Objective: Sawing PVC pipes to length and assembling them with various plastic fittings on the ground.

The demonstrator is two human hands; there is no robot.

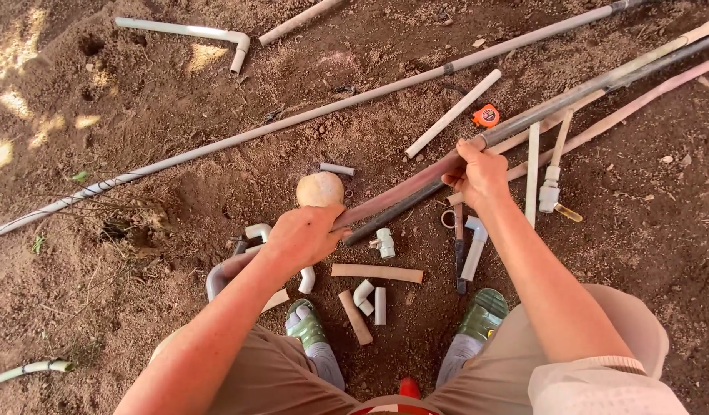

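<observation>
Both hands are on the same long pipe, a dirty pinkish-grey one that runs diagonally from near the knees up toward the far right. The left hand is wrapped tight around its near end, fingers fully curled over it. The right hand grips it further up, closed around the pipe with the thumb on top. So the pipe is lifted off the soil between the two hands, with the far end lying among a bundle of other long pipes.

Right beyond the left hand there's a round tan stone, and just under that hand a grey elbow bend plus a small white elbow fitting. Between the hands, lower down, sits a small white tee fitting, and closer to the feet a short brown pipe offcut and a couple more stubby pieces.

Just below the right hand lies a white short pipe beside a dark narrow tool I can't make out. Out past that hand is an orange tape measure on the dirt, next to a white pipe length. Green sandals on both feet at the bottom. Another very long grey pipe crosses the ground well beyond both hands, and an L-shaped white pipe lies far off at the top left.
</observation>
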